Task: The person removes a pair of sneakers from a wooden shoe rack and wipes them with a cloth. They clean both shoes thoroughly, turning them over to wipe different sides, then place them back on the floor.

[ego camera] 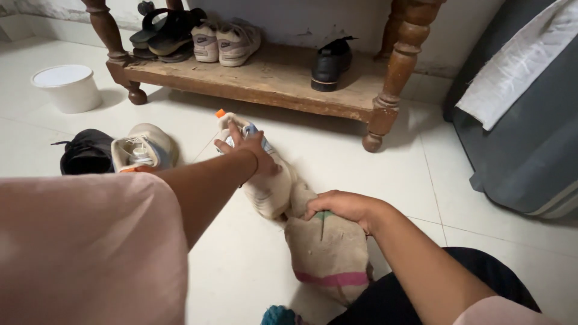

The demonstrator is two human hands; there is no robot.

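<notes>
My left hand (251, 150) reaches forward and rests on a white plastic bottle (268, 192) with an orange cap that lies on the tiled floor. The fingers are spread over its upper part. My right hand (340, 206) grips the top edge of a beige cloth sack (328, 253) with a pink stripe, which lies on the floor just right of the bottle and touches it. A green patch shows under the right fingers.
A low wooden shoe rack (265, 78) holds sandals, pale sneakers (226, 42) and a black shoe (330, 63). A white bucket (67, 87) stands at left. A black shoe (86, 151) and a beige sneaker (143, 147) lie on the floor. Grey furniture (524, 132) stands right.
</notes>
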